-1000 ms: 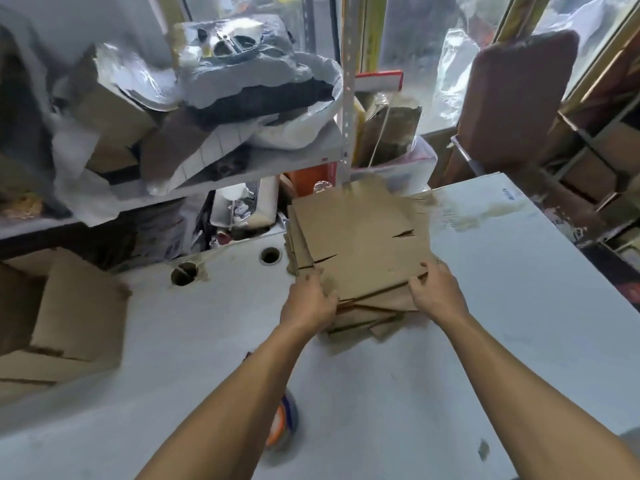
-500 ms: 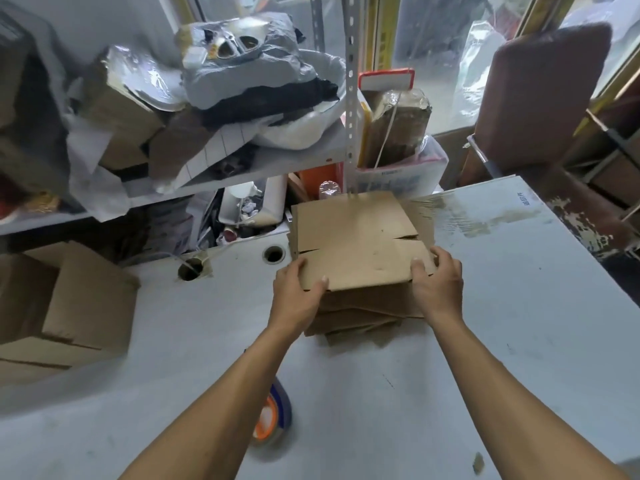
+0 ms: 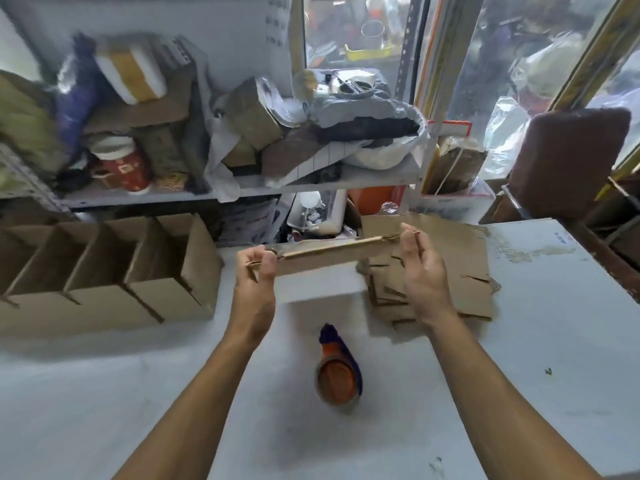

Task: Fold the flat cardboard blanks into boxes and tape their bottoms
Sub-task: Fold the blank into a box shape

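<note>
Fingers of left hand and right hand now pinch flat brown cardboard blank, lifted off stack of cardboard blanks at white table's far edge; no legible writing.

Probably packing storeroom, cluttered shelf, folded boxes

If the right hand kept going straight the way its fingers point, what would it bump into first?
Probably the flat cardboard blank that the right hand already touches at its end. Past that, the line seems to run toward the clutter under the shelf, though depth is hard to judge.
</note>
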